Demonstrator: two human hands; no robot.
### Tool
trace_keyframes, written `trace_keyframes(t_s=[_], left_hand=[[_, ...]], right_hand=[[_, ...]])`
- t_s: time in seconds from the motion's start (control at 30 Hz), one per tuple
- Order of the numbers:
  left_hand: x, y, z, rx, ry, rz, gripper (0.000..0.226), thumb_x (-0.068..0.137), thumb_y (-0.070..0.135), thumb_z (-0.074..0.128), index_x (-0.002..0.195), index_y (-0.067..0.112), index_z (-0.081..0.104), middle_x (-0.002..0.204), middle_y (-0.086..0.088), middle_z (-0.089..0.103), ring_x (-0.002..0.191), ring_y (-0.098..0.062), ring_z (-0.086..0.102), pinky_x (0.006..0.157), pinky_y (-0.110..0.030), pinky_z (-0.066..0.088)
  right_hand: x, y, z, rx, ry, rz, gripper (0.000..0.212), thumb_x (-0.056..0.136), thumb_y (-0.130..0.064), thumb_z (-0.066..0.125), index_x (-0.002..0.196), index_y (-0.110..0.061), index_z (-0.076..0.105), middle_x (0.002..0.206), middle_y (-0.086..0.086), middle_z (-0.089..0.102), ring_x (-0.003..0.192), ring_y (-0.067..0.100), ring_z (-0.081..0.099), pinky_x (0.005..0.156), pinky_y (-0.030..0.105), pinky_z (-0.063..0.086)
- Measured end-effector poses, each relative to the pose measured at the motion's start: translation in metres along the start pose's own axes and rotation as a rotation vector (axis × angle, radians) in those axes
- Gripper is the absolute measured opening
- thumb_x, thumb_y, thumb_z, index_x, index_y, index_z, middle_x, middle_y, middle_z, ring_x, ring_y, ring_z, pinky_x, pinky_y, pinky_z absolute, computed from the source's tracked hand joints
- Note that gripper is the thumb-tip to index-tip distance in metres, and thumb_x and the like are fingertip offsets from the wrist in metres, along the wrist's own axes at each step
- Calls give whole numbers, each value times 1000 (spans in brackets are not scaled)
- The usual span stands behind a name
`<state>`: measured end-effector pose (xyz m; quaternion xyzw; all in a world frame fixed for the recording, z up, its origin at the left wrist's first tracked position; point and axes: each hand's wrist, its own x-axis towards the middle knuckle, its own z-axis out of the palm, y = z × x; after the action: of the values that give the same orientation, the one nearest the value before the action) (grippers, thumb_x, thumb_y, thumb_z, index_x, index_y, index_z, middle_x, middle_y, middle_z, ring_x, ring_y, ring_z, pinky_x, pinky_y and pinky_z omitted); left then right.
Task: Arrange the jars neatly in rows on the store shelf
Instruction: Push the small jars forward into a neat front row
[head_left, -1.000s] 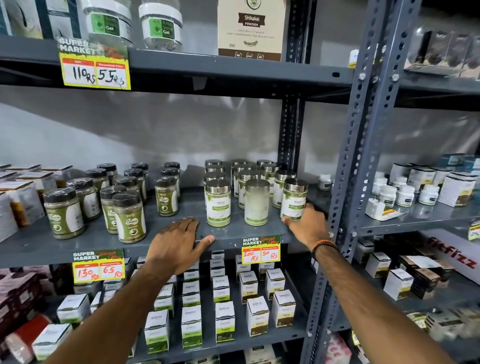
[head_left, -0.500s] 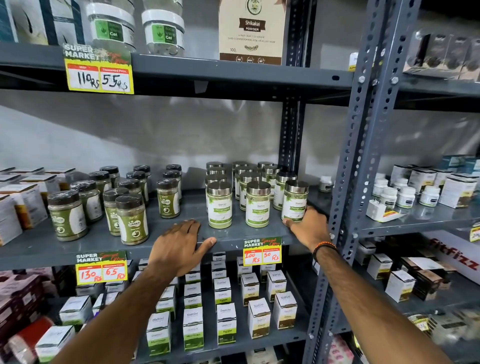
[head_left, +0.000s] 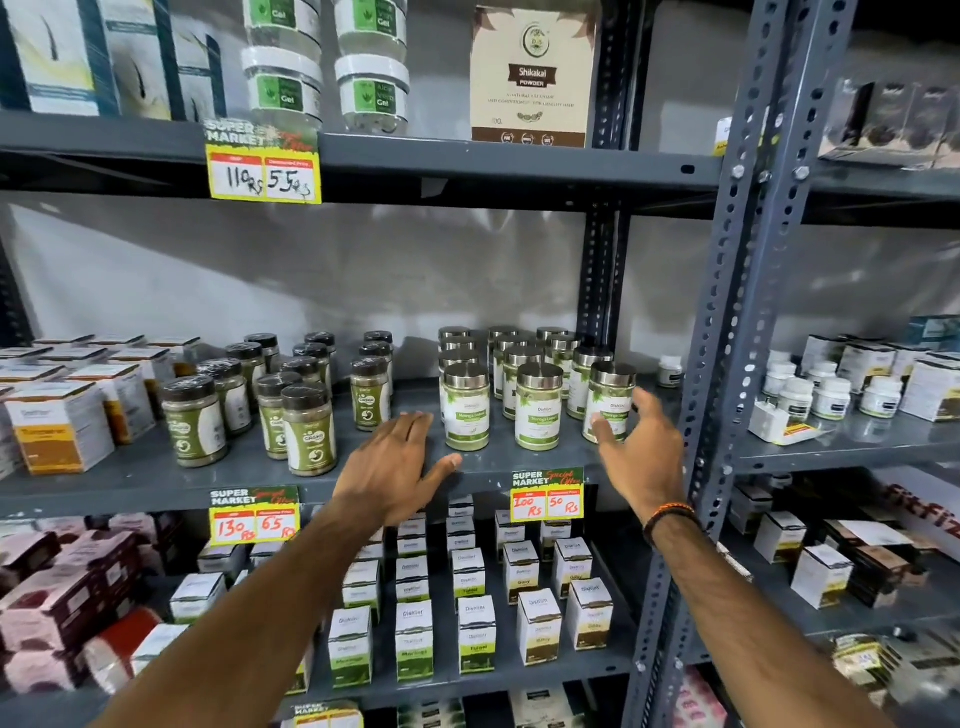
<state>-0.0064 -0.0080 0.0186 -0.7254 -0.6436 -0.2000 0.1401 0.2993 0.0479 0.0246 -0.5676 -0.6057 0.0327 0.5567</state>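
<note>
Several silver-lidded jars of green powder stand in rows on the grey middle shelf (head_left: 130, 483); the front row is a left jar (head_left: 466, 408), a middle jar (head_left: 538, 408) and a right jar (head_left: 610, 400). My left hand (head_left: 397, 467) lies flat on the shelf's front edge, fingers spread, just left of the left jar. My right hand (head_left: 641, 449) hovers open in front of the right jar, fingers apart, not gripping it. Several black-lidded green jars (head_left: 309, 431) stand loosely grouped to the left.
Orange and white boxes (head_left: 62, 426) fill the shelf's left end. A grey perforated upright (head_left: 727, 364) rises just right of my right hand. Price tags (head_left: 548, 496) hang on the shelf edge. Small white boxes sit on the shelf below, gel tubs above.
My right hand has let go of the right front jar and drawn back with fingers spread. The middle front jar now shows its label. The left hand stays on the shelf edge.
</note>
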Motion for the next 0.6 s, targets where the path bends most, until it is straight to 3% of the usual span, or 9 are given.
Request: trace_keyframes(t_s=[0.1, 0.17, 0.27, 0.43, 0.6], left_hand=[[-3, 0, -33, 59, 81, 56, 89, 96, 79, 18, 157, 15, 29, 163, -11, 38, 149, -27, 34, 117, -49, 37], [-4, -7, -57, 94, 152, 86, 88, 97, 78, 18, 155, 14, 32, 160, -12, 41, 148, -27, 36, 119, -48, 33], [-13, -28, -94, 114, 258, 114, 79, 99, 74, 24, 146, 14, 41, 149, -12, 50, 141, -30, 41, 116, -51, 42], [-46, -91, -136, 163, 323, 32, 76, 99, 68, 30, 145, 9, 44, 146, -16, 52, 141, -33, 42, 116, -52, 40], [-89, -167, -144, 163, 328, -105, 67, 99, 61, 40, 142, 10, 46, 141, -12, 54, 138, -32, 45, 109, -51, 45]], right_hand=[[-11, -47, -3, 87, 33, -150, 62, 94, -35, 75, 145, -9, 51, 142, 14, 63, 127, 30, 62, 103, 40, 51], [-18, -80, 4, 175, 1, -249, 59, 95, -36, 74, 144, -11, 52, 143, 12, 63, 124, 22, 61, 103, 38, 51], [-33, -126, 26, 285, -89, -367, 58, 92, -41, 73, 142, -20, 52, 140, 6, 64, 118, 11, 59, 97, 32, 53], [-67, -176, 78, 363, -307, -492, 56, 90, -38, 75, 140, -24, 55, 140, -1, 59, 119, 19, 64, 98, 43, 56], [-91, -197, 124, 332, -472, -438, 72, 90, -42, 77, 154, -27, 45, 155, 3, 45, 135, 26, 53, 108, 48, 50]])
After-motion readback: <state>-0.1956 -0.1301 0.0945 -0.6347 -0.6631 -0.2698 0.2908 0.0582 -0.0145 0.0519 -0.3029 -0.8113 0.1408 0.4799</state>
